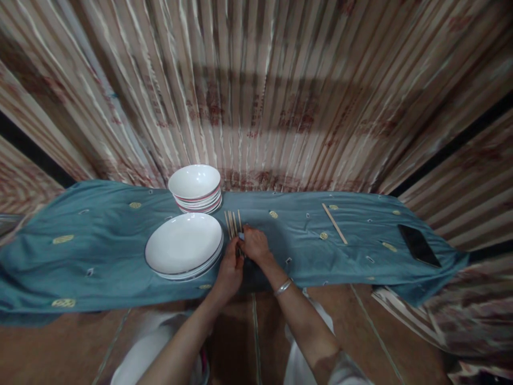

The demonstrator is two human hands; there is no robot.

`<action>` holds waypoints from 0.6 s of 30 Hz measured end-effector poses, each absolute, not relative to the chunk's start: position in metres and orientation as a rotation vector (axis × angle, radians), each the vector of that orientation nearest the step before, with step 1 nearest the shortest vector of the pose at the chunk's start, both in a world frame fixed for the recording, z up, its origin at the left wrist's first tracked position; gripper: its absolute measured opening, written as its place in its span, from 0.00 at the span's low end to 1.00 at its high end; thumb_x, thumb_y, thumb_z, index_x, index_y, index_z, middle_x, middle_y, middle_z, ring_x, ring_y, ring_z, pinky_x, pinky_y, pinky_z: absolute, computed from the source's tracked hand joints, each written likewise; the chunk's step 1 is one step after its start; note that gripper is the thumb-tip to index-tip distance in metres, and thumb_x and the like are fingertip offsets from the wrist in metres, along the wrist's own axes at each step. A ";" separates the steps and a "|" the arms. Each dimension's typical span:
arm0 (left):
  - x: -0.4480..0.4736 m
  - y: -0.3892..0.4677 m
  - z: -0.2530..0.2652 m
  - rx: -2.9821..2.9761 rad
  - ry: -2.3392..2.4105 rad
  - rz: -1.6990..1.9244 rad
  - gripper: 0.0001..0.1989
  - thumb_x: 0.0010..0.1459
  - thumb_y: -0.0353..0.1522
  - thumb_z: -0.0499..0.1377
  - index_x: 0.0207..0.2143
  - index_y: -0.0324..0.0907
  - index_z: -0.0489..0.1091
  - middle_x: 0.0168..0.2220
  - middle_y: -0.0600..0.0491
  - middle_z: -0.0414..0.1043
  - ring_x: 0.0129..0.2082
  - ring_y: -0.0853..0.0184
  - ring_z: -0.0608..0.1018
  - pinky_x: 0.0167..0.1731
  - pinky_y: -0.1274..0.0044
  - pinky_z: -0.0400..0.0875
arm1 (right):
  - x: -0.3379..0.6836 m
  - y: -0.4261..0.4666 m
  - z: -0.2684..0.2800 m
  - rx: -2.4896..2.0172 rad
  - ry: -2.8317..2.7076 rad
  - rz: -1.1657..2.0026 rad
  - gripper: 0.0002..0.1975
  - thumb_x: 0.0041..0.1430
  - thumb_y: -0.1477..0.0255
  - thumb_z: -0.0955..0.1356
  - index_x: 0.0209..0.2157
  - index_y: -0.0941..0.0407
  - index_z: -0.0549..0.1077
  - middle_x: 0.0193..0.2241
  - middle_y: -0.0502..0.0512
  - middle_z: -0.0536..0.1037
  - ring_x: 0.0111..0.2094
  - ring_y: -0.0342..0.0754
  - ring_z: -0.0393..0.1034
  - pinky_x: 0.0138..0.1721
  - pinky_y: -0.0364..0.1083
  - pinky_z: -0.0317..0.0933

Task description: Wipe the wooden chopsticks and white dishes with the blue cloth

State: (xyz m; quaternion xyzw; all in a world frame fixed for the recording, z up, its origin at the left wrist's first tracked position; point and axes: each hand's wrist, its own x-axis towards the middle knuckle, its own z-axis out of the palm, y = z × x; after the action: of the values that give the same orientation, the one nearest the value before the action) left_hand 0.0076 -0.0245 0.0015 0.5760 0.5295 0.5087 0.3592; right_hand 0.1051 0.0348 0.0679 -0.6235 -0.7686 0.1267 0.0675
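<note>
Several thin wooden chopsticks (231, 223) point away from me, side by side, just right of the large plates. Their near ends are covered by my hands. My left hand (231, 264) has its fingers closed around their lower part. Pressed close beside it, my right hand (256, 245) curls its fingers at the rightmost chopsticks. A small pale spot shows between the fingertips, too small to make out. A stack of large white dark-rimmed plates (182, 246) stands left of my hands. Behind it is a stack of white red-banded bowls (195, 183).
A teal patterned cloth (112, 240) covers the table. On its right lie a light wooden stick (334, 223) and a black phone (419, 245). Pleated curtains (256, 96) hang behind the far edge. Something white and rounded (144, 355) is below the front edge.
</note>
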 end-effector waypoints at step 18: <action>0.015 -0.023 0.014 1.475 1.383 1.276 0.27 0.52 0.25 0.52 0.56 0.38 0.60 0.59 0.42 0.61 0.60 0.58 0.63 0.61 0.63 0.51 | 0.100 0.043 0.066 -1.930 -2.300 0.383 0.13 0.57 0.72 0.63 0.43 0.61 0.70 0.38 0.66 0.79 0.43 0.53 0.74 0.41 0.45 0.65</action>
State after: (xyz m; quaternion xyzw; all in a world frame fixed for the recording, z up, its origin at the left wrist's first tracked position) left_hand 0.0146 -0.0230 0.0136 0.5740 0.5381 0.4966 0.3666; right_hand 0.0997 0.0425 0.0661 -0.6365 -0.7587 0.1265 0.0571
